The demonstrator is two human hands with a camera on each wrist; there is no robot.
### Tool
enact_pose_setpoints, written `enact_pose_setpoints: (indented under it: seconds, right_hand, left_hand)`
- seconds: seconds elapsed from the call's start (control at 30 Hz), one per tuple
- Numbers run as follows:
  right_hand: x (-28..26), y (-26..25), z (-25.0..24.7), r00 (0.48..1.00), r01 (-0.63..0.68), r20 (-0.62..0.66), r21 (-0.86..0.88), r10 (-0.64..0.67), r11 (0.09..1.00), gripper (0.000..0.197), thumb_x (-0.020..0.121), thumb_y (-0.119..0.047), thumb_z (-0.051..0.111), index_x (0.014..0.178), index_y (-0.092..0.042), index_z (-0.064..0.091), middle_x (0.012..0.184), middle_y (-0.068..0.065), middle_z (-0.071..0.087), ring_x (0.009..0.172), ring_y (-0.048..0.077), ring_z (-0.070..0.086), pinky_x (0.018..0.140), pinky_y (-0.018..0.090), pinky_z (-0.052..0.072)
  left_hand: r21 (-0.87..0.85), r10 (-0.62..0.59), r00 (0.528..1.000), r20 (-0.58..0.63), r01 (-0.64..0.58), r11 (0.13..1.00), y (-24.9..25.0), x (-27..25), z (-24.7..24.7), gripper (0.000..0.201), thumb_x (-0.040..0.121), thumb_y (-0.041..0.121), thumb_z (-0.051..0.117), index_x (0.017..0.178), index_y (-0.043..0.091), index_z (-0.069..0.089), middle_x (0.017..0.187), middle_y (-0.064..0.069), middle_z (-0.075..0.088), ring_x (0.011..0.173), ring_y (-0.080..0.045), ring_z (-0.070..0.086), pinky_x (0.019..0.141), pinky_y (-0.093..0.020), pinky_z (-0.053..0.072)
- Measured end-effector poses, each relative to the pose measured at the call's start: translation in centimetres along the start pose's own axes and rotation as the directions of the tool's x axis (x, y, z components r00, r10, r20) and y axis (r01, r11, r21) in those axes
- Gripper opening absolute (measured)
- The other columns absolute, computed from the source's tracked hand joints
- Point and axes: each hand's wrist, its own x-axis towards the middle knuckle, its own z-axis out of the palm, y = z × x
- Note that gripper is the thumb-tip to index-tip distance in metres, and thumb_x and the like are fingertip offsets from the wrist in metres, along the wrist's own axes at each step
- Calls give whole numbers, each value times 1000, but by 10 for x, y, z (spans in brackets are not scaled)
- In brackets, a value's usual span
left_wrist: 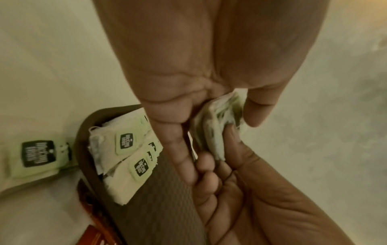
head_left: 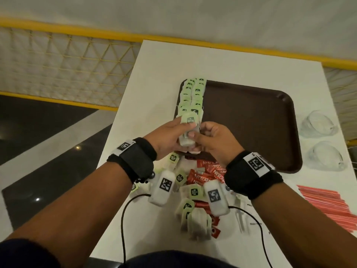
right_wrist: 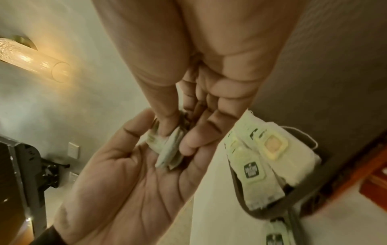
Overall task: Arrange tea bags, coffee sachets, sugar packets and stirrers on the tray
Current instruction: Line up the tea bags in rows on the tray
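Observation:
My left hand point(head_left: 172, 132) holds a small stack of tea bags point(head_left: 188, 132) over the near left corner of the brown tray point(head_left: 251, 122). My right hand point(head_left: 202, 137) pinches the same stack point(right_wrist: 169, 152) between thumb and fingers. In the left wrist view the stack point(left_wrist: 215, 129) is seen edge-on between both hands. Two columns of green-tagged tea bags point(head_left: 193, 93) lie along the tray's left side. Loose tea bags point(head_left: 193, 192) and red coffee sachets point(head_left: 208, 175) are heaped on the table under my wrists. Red stirrers point(head_left: 328, 206) lie at the right.
Two clear upturned glass cups point(head_left: 318, 124) point(head_left: 326, 155) stand right of the tray. White packets point(head_left: 241, 219) lie beside the heap. The white table point(head_left: 154, 74) ends at the left, above a dark floor. A yellow railing runs behind it.

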Motion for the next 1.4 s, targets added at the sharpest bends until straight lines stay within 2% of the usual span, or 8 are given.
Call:
enact_pose_setpoints:
  seconds: [0.13, 0.23, 0.43, 0.6, 0.8, 1.13, 1.3, 1.4]
  right_hand:
    - [20, -10, -18, 991, -12, -132, -250, -22, 968, 34, 85, -19, 74, 104, 6, 60, 76, 12, 65, 57, 11, 61, 54, 25, 52]
    - [36, -15, -30, 969, -15, -230, -405, -86, 914, 30, 83, -28, 76, 98, -8, 60, 78, 12, 65, 59, 10, 59, 52, 22, 50]
    - [71, -24, -49, 958, -7, -271, -357, -97, 934, 21, 85, -17, 74, 98, -3, 64, 82, 13, 67, 60, 11, 63, 55, 22, 51]
    - [101, -28, -63, 957, -34, -291, -172, -18, 984, 16, 86, -11, 72, 97, -1, 65, 81, 17, 70, 61, 14, 63, 57, 23, 52]
    - [143, -28, -83, 927, -56, -374, -118, 8, 991, 7, 90, -9, 67, 96, -4, 67, 81, 9, 69, 63, 13, 64, 58, 21, 53]
    - [199, -7, -105, 848, -206, -527, -433, -61, 877, 9, 88, -24, 69, 87, -16, 69, 76, 2, 72, 52, 10, 62, 58, 28, 56]
    - [206, -5, -105, 826, -239, -555, -500, -97, 832, 16, 86, -32, 70, 78, -20, 64, 68, 0, 69, 45, 9, 59, 53, 28, 52]
    - [206, -3, -107, 816, -225, -561, -526, -136, 820, 17, 83, -37, 70, 76, -25, 61, 72, 1, 68, 62, 16, 65, 61, 31, 55]
  left_hand:
    - [-11, 16, 999, -38, -16, 1000, 11, 26, 2, 29, 103, 17, 46, 131, 14, 50, 131, -19, 60, 108, -32, 65, 84, -40, 59]
    - [82, 71, 992, -103, -62, 995, 15, 45, 0, 21, 102, 20, 49, 122, 17, 54, 124, -14, 64, 108, -28, 67, 81, -34, 59]
    - [219, 168, 975, -145, -134, 967, 25, 81, -5, 16, 97, 22, 60, 112, 18, 60, 98, -6, 71, 85, -18, 70, 69, -27, 56]
    - [143, 149, 973, -176, -124, 982, 39, 108, -11, 30, 98, 22, 58, 125, 9, 57, 112, -12, 70, 89, -19, 70, 68, -25, 57]
    - [1, 101, 961, -256, -104, 995, 50, 134, -24, 22, 102, 17, 49, 122, 9, 54, 106, -12, 69, 77, -19, 70, 59, -24, 55]
    - [23, 76, 962, -262, -73, 997, 42, 150, -44, 28, 101, 24, 51, 125, 10, 53, 111, -12, 71, 86, -20, 72, 67, -27, 55]
    - [-96, 20, 968, -249, -45, 994, 46, 151, -46, 21, 101, 14, 45, 120, 10, 52, 110, -16, 70, 82, -23, 70, 64, -28, 55]
    - [-133, 1, 974, -228, -33, 991, 48, 152, -45, 26, 102, 9, 38, 125, 8, 48, 114, -19, 67, 84, -25, 69, 65, -28, 57]
